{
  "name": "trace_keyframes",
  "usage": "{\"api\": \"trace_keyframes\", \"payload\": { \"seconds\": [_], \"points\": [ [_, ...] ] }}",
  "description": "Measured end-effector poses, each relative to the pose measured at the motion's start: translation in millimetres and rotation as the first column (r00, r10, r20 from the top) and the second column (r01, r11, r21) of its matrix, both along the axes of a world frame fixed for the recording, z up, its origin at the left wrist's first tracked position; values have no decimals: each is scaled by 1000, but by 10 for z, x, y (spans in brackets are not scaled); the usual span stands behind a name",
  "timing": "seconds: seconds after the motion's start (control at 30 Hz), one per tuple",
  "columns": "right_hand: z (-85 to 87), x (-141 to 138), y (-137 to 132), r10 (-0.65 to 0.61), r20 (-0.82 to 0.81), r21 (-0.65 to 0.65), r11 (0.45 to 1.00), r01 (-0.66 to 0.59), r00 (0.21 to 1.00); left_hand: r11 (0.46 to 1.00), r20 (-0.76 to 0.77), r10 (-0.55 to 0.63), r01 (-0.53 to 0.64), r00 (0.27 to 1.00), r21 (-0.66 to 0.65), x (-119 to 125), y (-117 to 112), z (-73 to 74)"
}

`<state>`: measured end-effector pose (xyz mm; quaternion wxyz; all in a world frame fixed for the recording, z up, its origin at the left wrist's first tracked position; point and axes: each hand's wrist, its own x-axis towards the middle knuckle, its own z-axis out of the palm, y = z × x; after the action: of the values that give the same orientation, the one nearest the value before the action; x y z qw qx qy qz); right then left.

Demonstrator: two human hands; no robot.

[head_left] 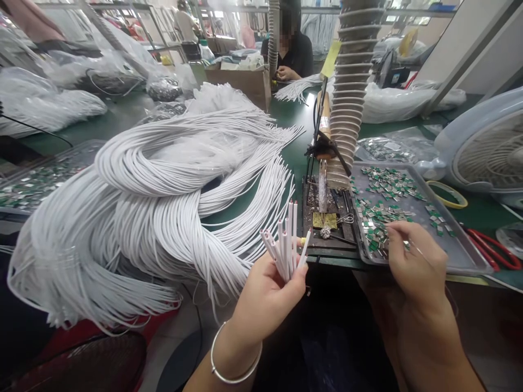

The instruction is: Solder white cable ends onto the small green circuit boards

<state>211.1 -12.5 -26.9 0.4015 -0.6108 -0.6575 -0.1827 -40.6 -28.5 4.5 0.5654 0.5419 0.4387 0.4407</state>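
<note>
Currently, sm. bunch of white, round, plastic-sheathed cables (285, 247) w/ reddish tips stands fanned upward in our L hand (265, 294), fingers clamped around it. Our R hand (419, 264) is at the grey, shallow, rectangular tray (466, 253), thumb & forefinger tips close tog. by the small, flat, green-and-silver boards (390, 185); can't tell if they grip one. Betw. hands, farther off: wooden-handled soldering iron (324, 122), tip down by a yellow pad (317, 220); grey ribbed hose (353, 81) just R. To our L: big looped heap of white cables (163, 223). R of tray: yellow tape ring (455, 204), red-handled tool (502, 247), pale-blue fan (490, 147). Opp. us, dark-clad person (304, 54).
</note>
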Motion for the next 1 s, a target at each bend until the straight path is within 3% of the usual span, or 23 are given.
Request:
{"api": "trace_keyframes", "payload": {
  "seconds": [0.23,0.4,0.57,0.67,0.77,0.83,1.0],
  "points": [
    [-8,12,-10,46,-18,24,999,-46,999,997,-3,-54,54,999,-48,32,-44,108],
    [-2,-11,-25,132,-101,70,990,-125,986,998,-140,-36,44,989,50,67,-71,190],
    [6,-57,-23,227,-160,100,972,-213,961,968,-313,-164,214,935,134,20,-95,316],
    [14,-85,-30,260,-179,107,964,-244,949,959,-315,-175,234,933,161,9,-109,334],
    [24,-131,-63,276,-257,113,960,-255,926,984,-159,-146,160,976,75,67,-100,252],
    [29,-181,-101,288,-350,110,958,-266,891,998,-21,-65,65,998,20,141,-65,150],
    [18,-374,-206,296,-573,56,945,-323,764,995,183,91,-82,979,-53,329,91,-165]
  ]
}}
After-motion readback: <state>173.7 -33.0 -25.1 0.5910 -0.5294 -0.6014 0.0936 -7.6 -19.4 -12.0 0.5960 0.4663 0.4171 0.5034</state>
